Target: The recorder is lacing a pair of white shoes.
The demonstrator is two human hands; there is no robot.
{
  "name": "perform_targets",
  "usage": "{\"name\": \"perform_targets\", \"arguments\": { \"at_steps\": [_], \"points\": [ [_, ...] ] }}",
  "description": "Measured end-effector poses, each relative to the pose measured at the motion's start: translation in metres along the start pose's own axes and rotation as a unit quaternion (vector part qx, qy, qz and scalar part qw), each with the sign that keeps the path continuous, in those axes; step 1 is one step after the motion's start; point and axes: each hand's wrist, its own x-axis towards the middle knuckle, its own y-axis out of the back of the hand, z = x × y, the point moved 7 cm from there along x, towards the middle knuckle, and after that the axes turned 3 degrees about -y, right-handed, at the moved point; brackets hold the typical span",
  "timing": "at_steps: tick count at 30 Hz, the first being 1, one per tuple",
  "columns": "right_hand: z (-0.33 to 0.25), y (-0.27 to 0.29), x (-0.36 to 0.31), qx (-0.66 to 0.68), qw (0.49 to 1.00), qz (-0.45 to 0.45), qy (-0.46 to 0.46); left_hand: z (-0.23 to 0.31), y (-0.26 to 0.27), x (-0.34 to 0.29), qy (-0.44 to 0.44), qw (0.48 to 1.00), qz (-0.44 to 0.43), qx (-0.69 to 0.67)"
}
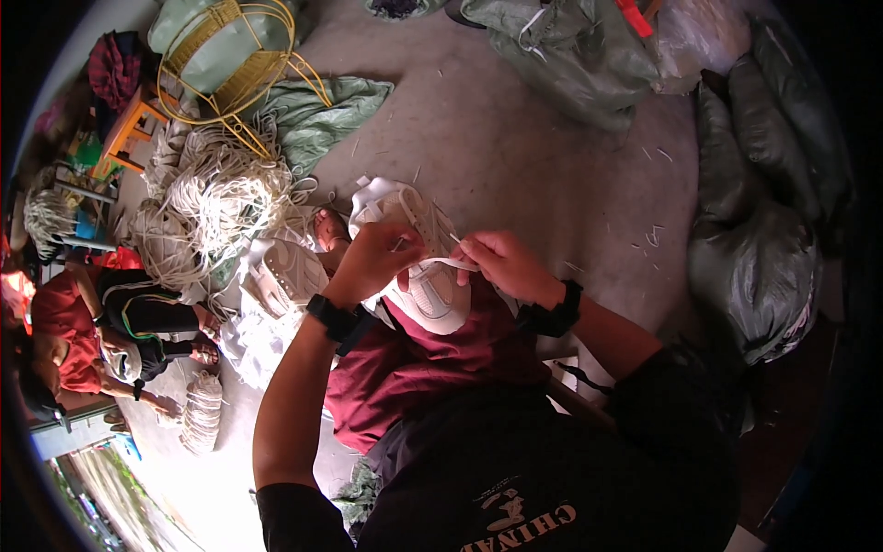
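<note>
Our black short-sleeved fabric shirt (441, 478) with a pale print lies nearest, above dark red cloth trousers (368, 386). Over our knees rests a cream-white sneaker with a mesh forefoot (441, 304), its rounded toe pointing toward us. Our right hand (501, 262) has thumb and fingers pinched together on a flat white shoelace (446, 262) above the sneaker. Our left hand (382, 250) curls in beside it at the lacing, a pale tip showing by its fingers; we cannot tell whether it clamps the lace. Left of the sneaker sit more pale sneakers (287, 274), near a tangled heap of off-white cords (221, 184). Farther left, a co-worker in a red top (69, 317) reaches toward a bundled off-white coil (200, 412).
</note>
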Motion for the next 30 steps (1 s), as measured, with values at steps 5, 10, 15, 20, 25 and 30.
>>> {"name": "perform_targets", "arguments": {
  "at_steps": [5,10,15,20,25,30],
  "points": [
    [-0.010,-0.005,-0.004,0.009,1.000,-0.010,-0.022,-0.005,0.002,-0.003,-0.003,1.000,0.007,0.006],
    [-0.006,-0.002,-0.005,-0.018,0.999,0.024,-0.022,0.002,-0.001,-0.006,0.005,0.999,0.006,-0.031],
    [-0.010,-0.006,-0.005,-0.002,0.999,0.027,-0.032,-0.002,0.002,-0.008,0.004,1.000,0.003,-0.027],
    [-0.002,-0.012,-0.003,0.086,0.994,-0.035,-0.063,-0.006,0.004,-0.008,0.001,1.000,0.003,-0.020],
    [-0.003,-0.012,0.000,0.018,1.000,0.007,-0.014,-0.003,0.004,-0.007,0.008,1.000,-0.003,-0.011],
    [-0.031,-0.012,-0.004,-0.206,0.973,0.067,0.086,-0.006,0.005,-0.006,0.011,1.000,0.006,-0.013]
  ]
}}
